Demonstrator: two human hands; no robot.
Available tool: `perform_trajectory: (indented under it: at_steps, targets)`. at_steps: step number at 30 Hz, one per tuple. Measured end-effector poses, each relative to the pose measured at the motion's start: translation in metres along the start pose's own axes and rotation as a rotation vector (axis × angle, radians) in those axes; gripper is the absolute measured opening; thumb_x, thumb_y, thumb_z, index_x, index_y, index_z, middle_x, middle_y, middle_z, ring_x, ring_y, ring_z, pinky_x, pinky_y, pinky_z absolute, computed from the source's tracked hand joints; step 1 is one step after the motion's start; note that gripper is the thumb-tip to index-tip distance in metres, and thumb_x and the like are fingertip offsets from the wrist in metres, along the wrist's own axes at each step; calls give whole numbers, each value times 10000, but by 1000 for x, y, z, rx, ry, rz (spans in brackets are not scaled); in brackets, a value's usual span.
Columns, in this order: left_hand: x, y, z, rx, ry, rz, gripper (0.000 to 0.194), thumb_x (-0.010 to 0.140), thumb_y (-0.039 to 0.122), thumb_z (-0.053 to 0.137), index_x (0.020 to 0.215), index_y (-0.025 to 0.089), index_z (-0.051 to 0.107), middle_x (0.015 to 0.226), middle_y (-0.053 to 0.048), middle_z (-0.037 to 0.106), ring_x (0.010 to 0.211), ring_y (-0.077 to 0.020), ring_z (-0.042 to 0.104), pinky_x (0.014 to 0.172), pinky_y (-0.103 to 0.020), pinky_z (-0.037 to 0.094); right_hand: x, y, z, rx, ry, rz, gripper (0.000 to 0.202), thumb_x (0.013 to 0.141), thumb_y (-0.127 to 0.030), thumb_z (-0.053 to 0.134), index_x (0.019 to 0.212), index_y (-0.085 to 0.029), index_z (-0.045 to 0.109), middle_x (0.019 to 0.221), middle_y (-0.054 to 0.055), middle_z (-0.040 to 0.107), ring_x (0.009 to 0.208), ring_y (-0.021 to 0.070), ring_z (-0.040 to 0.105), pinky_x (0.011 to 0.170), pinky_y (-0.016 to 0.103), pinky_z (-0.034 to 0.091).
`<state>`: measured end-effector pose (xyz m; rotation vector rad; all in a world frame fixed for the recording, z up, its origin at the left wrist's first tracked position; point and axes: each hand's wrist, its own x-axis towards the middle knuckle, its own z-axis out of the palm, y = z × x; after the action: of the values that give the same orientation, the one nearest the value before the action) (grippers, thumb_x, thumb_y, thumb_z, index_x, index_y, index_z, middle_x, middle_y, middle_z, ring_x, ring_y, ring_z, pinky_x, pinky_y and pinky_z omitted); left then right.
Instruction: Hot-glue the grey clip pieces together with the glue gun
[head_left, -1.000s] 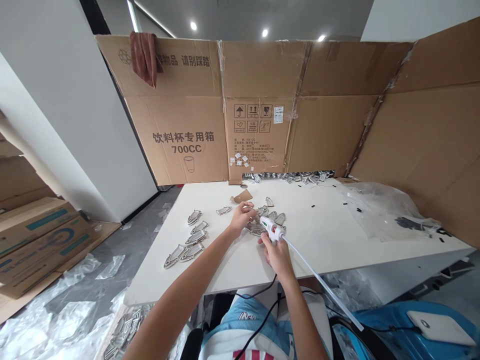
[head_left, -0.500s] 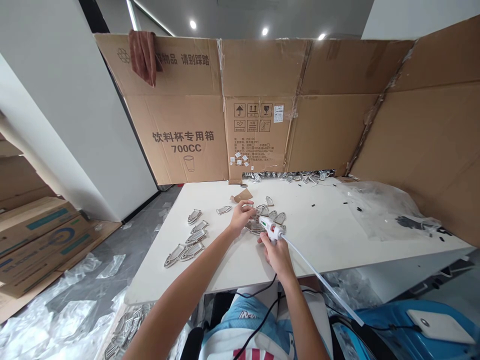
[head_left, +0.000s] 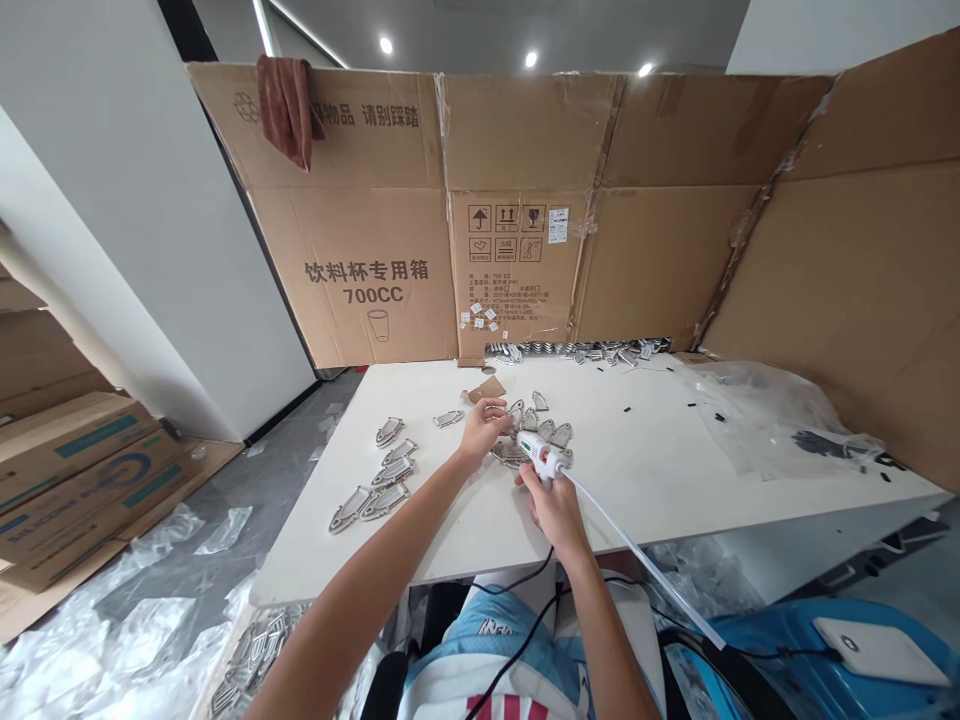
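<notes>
My right hand (head_left: 553, 500) is wrapped around a white hot glue gun (head_left: 538, 453), its nozzle pointing away to the left over a cluster of metal frames. A long, pale glue stick (head_left: 637, 555) runs from the back of the gun toward the lower right. My left hand (head_left: 482, 430) is closed at the fingertips on a small silver metal frame (head_left: 515, 412), partly hidden by the fingers. More arch-shaped metal frames (head_left: 560, 435) lie around the nozzle. Left of my left arm, several similar frames (head_left: 390, 472) rest in a loose row.
The white table (head_left: 465, 535) is walled by cardboard (head_left: 517, 130). A torn cardboard scrap (head_left: 487, 389) lies behind my left hand. A clear plastic bag (head_left: 772, 420) and small black bits are at right. Black cables (head_left: 525, 640) cross my lap, near a blue stool-like object (head_left: 840, 640).
The metal frame at my left fingertips shows more clearly and looks tilted up. Both hands and the glue gun stay almost in place.
</notes>
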<state>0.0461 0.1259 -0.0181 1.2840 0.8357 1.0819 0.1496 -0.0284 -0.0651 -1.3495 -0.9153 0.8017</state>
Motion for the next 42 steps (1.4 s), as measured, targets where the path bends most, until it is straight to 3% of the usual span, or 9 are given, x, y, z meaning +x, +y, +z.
perform_trajectory:
  at_steps: [10, 21, 35, 42]
  targets:
    - [-3, 1, 1, -14, -64, -4, 226, 665, 302, 869, 830, 178, 775, 886, -43, 729, 813, -178, 675, 753, -320, 608, -2, -1, -1, -26, 10, -15, 450, 896, -676, 681, 932, -228, 695, 718, 26, 689, 560, 202, 565, 485, 303, 400]
    - [-5, 3, 3, -18, -53, 1, 269, 627, 312, 895, 804, 184, 737, 834, -17, 679, 783, -166, 647, 713, -302, 580, -3, -1, -3, -48, -11, -21, 381, 913, -613, 669, 955, -237, 714, 761, 34, 710, 641, 223, 620, 522, 303, 417]
    - [-5, 0, 3, -28, -113, 55, 240, 652, 289, 905, 799, 178, 752, 819, -33, 732, 798, -180, 659, 801, -317, 529, 0, 3, -3, -73, -17, -34, 417, 936, -620, 642, 1044, -226, 726, 854, 52, 762, 683, 237, 655, 555, 318, 447]
    - [-2, -4, 4, -71, -158, 84, 255, 643, 281, 928, 788, 168, 751, 820, -39, 745, 800, -181, 654, 823, -331, 516, 1, 6, -4, -136, -13, -40, 389, 957, -623, 598, 957, -251, 710, 795, 41, 739, 729, 263, 681, 610, 340, 488]
